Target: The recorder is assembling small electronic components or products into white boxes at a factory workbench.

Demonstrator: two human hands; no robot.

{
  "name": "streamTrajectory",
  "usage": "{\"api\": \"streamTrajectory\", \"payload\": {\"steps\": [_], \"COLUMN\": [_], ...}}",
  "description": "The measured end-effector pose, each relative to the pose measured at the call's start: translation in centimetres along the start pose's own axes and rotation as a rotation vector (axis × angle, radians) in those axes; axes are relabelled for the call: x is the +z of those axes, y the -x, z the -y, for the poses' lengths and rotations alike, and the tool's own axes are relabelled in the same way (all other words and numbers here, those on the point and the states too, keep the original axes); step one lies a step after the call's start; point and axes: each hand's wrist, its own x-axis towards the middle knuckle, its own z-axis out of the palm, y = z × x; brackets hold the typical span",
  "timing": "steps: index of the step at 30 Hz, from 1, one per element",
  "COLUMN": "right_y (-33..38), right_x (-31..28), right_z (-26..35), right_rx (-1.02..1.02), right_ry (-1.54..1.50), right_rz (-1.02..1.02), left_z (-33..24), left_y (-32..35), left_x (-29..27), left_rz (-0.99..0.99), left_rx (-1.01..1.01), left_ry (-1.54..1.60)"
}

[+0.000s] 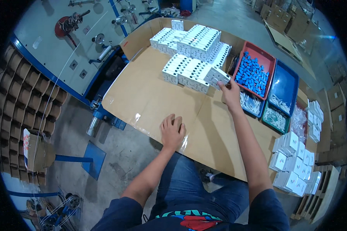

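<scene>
1. Currently, your right hand [230,94] grips a white block [216,78] by its right end, thumb and fingers closed on it.
2. Held block sits tilted at the right front corner of the stacked white blocks [186,73]; whether it touches them, you cannot tell from this angle.
3. Your left hand [172,131] lies palm down near the table's near edge, fingers loosely spread and slightly bent, gripping nothing visible.
4. Under both hands: a brown cardboard-covered table [142,90], with raised cardboard along its far side.
5. Stack stands in rows, tops dotted with dark marks; the middle rear part rises higher, and one block [177,25] stands upright at the back.
6. Just right of your right hand: a red tray [266,61] of small blue pieces [252,75].
7. Beside it, a blue tray [286,79] and a green tray [273,128], both with pale slender pieces.
8. Farther right, nearer you: piled white boxes [291,163].
</scene>
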Motion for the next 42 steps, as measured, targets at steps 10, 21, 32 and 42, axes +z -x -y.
{"api": "streamTrajectory", "payload": {"steps": [10, 21, 32, 42], "right_y": [-11.5, -14.4, -14.5, -14.5], "right_x": [7.7, 10.5, 11.4, 11.6], "right_z": [-2.4, -5.7, -6.3, -6.6], "right_rx": [-0.03, -0.074, -0.137, -0.037], "right_ry": [0.25, 0.266, 0.313, 0.351], "right_rz": [-0.152, -0.237, -0.305, -0.308], "left_z": [-0.5, -0.3, -0.4, -0.4], "left_y": [-0.5, -0.6, -0.8, -0.8], "left_x": [0.0, 0.1, -0.2, -0.2], "left_rz": [0.045, 0.046, 0.04, 0.038], "left_rx": [-0.031, -0.029, -0.023, -0.024], "left_ry": [-0.009, -0.016, -0.021, -0.019]}}
